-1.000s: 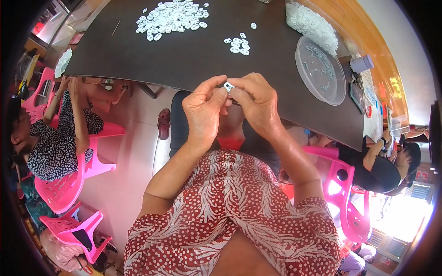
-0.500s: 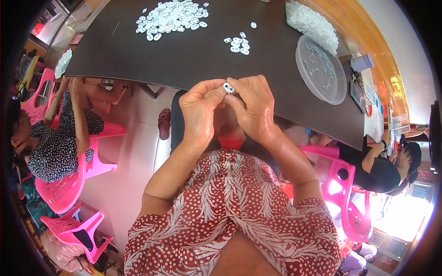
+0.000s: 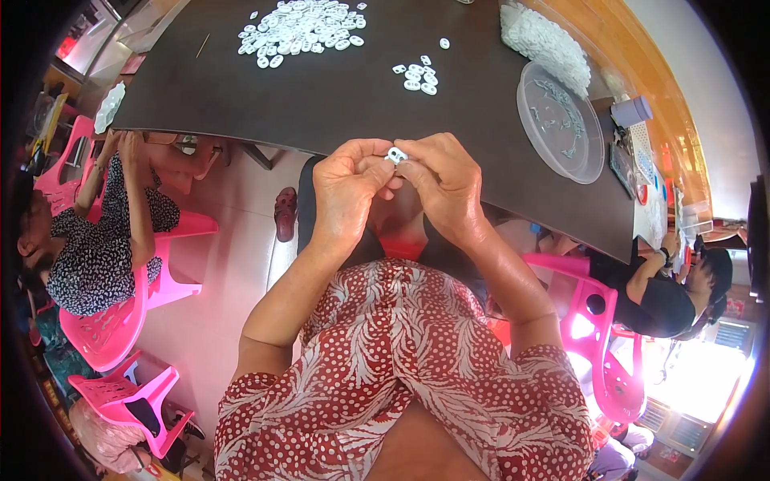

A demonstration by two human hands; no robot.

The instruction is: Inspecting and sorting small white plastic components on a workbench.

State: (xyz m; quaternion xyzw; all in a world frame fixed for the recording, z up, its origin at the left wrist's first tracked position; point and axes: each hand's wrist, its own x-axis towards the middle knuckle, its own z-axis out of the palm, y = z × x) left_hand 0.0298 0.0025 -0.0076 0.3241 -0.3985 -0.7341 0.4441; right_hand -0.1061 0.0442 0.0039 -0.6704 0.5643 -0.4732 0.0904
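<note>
Between my fingertips, just off the near edge of the dark table (image 3: 265, 104), is a small white oval plastic piece with two dark holes (image 3: 395, 155). My left hand (image 3: 350, 188) pinches it from one side, fingers closed. From the other side my right hand (image 3: 446, 184) grips it between thumb and forefinger. Part of the piece is hidden by the fingertips. Beyond my hands lies a small cluster of similar white pieces (image 3: 419, 78). Farther back and to the left is a big heap of them (image 3: 301, 29).
A clear round tray (image 3: 526, 112) with small grey-blue bits stands at the right, beside a bag of white pieces (image 3: 545, 44). A purple cup (image 3: 631, 111) is near the right edge. People sit at left and right on pink chairs (image 3: 112, 333).
The white piece has tilted in my fingers and sits slightly different in the pinch. My right thumb has shifted up against it. Both hands stay in nearly the same place.
</note>
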